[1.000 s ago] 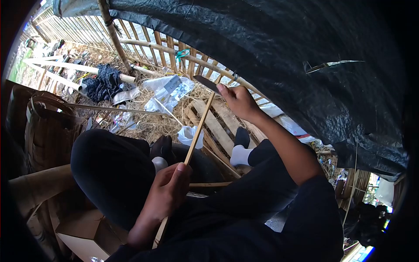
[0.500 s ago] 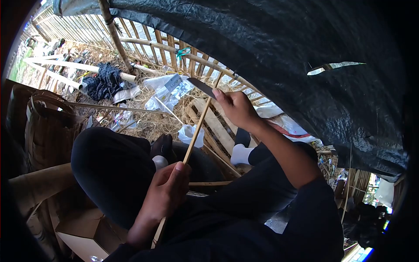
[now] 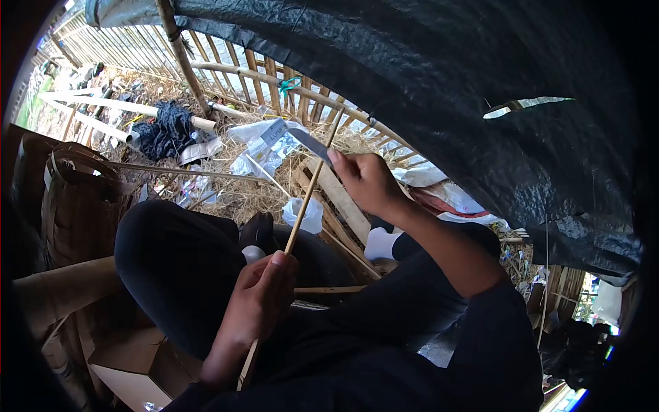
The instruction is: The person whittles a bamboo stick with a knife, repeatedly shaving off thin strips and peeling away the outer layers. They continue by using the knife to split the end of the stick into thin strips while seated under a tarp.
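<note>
My left hand (image 3: pixel 261 300) is closed round a long, thin bamboo strip (image 3: pixel 307 199), thumb lying along its top. The strip slants from my lap up and away toward the fence. My right hand (image 3: pixel 365 180) grips a knife (image 3: pixel 309 143), whose handle is hidden in the fingers. The grey blade points up and left and crosses the strip near its far part, apparently touching it.
Loose bamboo slats (image 3: pixel 343 199) lie on straw beyond my legs, beside a white plastic bag (image 3: pixel 302 214). A black tarp (image 3: pixel 439 75) hangs at upper right. A bamboo fence (image 3: pixel 274 86) stands behind. An open cardboard box (image 3: pixel 130 364) is at lower left.
My right hand and the knife have shifted slightly down and nearer along the strip. The strip's far end has tilted a little left. My left hand keeps its hold almost unmoved.
</note>
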`<act>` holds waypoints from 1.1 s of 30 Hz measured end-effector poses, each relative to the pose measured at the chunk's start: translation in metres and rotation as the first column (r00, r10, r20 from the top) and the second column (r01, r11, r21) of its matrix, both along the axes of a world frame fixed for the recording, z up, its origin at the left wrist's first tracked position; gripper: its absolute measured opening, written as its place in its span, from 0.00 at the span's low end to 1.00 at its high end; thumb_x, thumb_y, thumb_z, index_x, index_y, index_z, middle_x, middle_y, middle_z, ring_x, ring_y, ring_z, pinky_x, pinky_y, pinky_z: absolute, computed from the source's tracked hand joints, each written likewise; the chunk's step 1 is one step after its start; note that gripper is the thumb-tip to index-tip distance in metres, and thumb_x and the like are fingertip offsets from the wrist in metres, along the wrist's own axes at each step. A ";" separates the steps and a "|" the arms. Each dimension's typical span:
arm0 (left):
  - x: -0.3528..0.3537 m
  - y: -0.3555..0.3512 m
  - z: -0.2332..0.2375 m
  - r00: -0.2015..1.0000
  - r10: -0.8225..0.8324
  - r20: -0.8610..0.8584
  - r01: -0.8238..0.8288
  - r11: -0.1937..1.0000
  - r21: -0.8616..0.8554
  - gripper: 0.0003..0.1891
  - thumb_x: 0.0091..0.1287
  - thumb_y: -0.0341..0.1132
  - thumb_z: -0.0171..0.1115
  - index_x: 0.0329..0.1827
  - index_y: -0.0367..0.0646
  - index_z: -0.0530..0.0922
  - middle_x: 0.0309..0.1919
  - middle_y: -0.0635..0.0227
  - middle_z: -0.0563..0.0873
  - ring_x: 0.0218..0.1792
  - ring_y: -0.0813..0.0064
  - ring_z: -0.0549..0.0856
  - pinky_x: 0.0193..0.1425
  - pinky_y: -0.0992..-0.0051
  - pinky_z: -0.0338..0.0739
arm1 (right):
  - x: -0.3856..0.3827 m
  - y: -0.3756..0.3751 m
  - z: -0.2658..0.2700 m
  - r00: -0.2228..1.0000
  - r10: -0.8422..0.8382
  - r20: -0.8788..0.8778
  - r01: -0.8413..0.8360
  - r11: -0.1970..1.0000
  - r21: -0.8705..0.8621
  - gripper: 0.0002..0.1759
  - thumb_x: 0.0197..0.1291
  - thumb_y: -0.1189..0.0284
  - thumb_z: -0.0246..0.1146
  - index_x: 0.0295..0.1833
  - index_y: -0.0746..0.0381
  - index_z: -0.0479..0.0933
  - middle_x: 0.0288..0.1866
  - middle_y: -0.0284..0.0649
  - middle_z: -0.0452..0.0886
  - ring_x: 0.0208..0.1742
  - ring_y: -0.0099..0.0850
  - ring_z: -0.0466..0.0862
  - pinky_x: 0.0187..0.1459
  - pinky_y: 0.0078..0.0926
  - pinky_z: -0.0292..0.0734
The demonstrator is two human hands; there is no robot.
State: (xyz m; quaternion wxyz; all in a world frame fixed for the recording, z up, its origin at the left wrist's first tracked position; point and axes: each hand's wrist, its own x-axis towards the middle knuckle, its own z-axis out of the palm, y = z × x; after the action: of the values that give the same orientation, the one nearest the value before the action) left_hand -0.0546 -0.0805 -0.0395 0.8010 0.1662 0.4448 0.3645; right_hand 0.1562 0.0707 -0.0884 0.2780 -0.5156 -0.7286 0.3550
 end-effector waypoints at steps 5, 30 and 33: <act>0.002 0.000 -0.003 1.000 -0.017 -0.009 0.018 0.999 0.027 0.18 0.79 0.51 0.45 0.37 0.46 0.72 0.19 0.83 0.64 0.16 0.90 0.62 0.18 0.84 0.54 | 0.020 0.032 0.006 0.987 -0.096 0.131 0.108 0.990 -0.095 0.36 0.73 0.48 0.53 0.17 0.64 0.69 0.11 0.29 0.62 0.18 0.19 0.62 0.22 0.29 0.61; 0.006 0.016 -0.005 0.993 0.072 0.092 -0.056 0.985 -0.163 0.16 0.78 0.50 0.47 0.35 0.51 0.71 0.18 0.86 0.63 0.15 0.90 0.61 0.16 0.83 0.51 | -0.005 -0.014 -0.013 1.000 0.018 0.016 -0.013 0.961 -0.276 0.33 0.74 0.53 0.53 0.21 0.67 0.75 0.12 0.32 0.69 0.17 0.19 0.65 0.22 0.28 0.64; 0.009 0.016 -0.011 0.987 0.100 0.122 -0.073 0.975 -0.209 0.16 0.78 0.50 0.46 0.37 0.50 0.70 0.18 0.86 0.62 0.14 0.90 0.60 0.16 0.83 0.51 | -0.015 -0.035 -0.022 0.994 0.074 -0.075 -0.081 0.993 -0.091 0.32 0.74 0.53 0.53 0.22 0.67 0.75 0.12 0.34 0.71 0.17 0.19 0.67 0.22 0.28 0.65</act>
State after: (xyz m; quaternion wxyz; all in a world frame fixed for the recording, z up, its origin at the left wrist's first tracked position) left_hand -0.0453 -0.0640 -0.0504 0.8247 0.0393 0.4328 0.3620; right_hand 0.1412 0.0352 -0.1105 0.2652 -0.4864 -0.7203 0.4174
